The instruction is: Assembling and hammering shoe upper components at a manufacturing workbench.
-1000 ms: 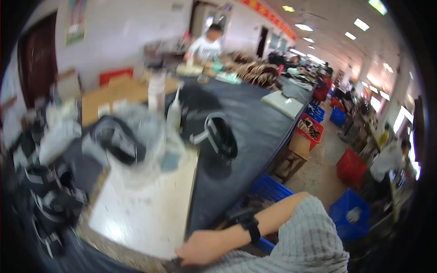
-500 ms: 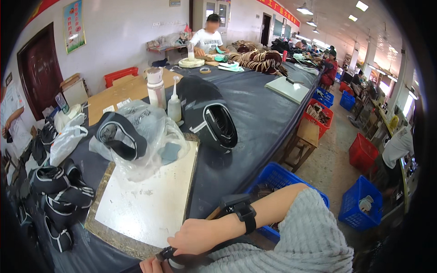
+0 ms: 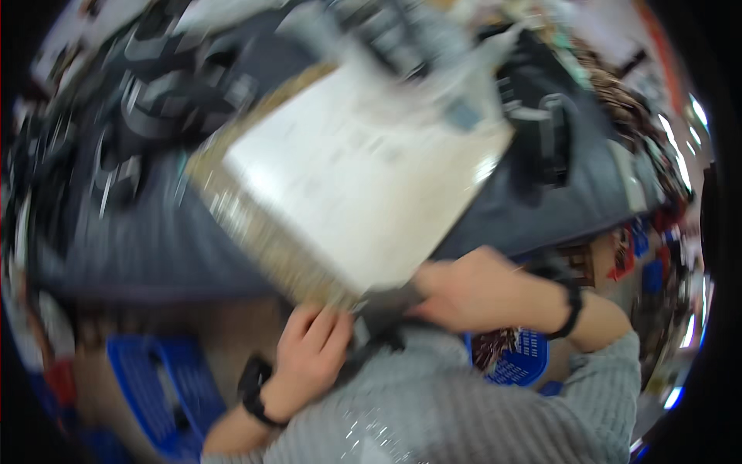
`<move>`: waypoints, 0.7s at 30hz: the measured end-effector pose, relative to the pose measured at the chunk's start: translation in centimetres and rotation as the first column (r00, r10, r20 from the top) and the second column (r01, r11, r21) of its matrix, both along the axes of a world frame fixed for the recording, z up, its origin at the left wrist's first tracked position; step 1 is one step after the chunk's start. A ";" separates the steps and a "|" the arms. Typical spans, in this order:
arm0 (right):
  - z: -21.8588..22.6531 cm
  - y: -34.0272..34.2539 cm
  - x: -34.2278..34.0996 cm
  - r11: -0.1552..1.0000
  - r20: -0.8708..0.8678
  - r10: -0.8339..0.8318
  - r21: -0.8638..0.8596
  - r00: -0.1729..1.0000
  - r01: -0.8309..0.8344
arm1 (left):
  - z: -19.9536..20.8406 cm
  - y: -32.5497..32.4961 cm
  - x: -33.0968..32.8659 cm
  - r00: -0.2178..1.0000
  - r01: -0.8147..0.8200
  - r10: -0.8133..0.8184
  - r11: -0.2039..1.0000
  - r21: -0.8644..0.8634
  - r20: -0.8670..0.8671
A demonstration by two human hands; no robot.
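Observation:
A dark grey, soft-looking piece [image 3: 384, 308] is stretched between my two hands, close to my body at the board's near corner. My right hand [image 3: 475, 290] is closed on its right end, and the fingers of my left hand [image 3: 315, 346] are closed on its left end. Blur hides what kind of piece it is. Just beyond it lies a white board [image 3: 348, 178] on a speckled slab [image 3: 239, 220]. A clear plastic bag [image 3: 491, 66] and a small blue-grey patch [image 3: 462, 114] lie toward the board's far side.
Black padded pieces with grey trim [image 3: 166, 108] are heaped at the left of the dark-covered table [image 3: 154, 255]. Another black padded piece [image 3: 541, 131] stands right of the board. Blue plastic baskets [image 3: 158, 387] stand on the floor at either side of me.
The view has swung down and toward the left, so the board now sits centrally and both hands show. Motion blurs the picture. The dark piece is now visible between the hands.

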State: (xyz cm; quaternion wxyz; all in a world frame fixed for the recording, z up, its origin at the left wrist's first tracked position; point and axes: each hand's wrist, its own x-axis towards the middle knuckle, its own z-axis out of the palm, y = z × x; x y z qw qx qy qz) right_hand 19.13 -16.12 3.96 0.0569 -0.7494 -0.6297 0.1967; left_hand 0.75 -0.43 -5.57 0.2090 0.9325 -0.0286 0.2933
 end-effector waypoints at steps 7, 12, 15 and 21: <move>-0.1 1.7 1.3 0.994 -0.165 -0.072 0.072 0.984 0.085 | 0.3 0.6 -0.2 0.999 -0.021 0.021 1.000 0.008 0.029; -0.2 2.0 1.0 0.998 -0.162 -0.038 0.039 0.986 0.044 | -0.5 0.6 -0.4 0.998 -0.014 0.012 0.999 0.035 0.055; 0.5 2.1 0.1 0.999 -0.135 -0.033 0.038 0.990 0.038 | -0.6 0.6 -0.4 0.996 -0.001 -0.004 0.999 0.052 0.090; 0.1 2.3 0.2 0.996 -0.037 0.091 0.025 0.995 -0.090 | -0.5 0.6 -0.2 0.996 0.007 -0.013 0.998 0.065 0.088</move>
